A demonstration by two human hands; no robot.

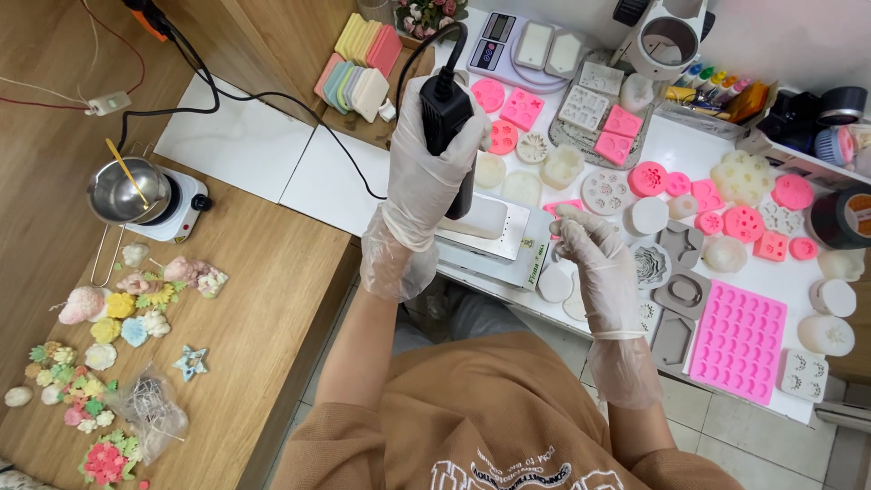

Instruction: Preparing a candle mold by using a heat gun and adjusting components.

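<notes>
While the left hand grips a black heat gun, the right hand pinches—pink moulds crowd around—something hidden.

Both hands, left and right, wear clear, milky gloves. The tool is black with a black cord. The big mould is bright pink, dotted with rows of hollows; smaller moulds are pink or pale grey. The bench is white beside brown wood. The pot is silver, and the shirt tan with white print.
</notes>
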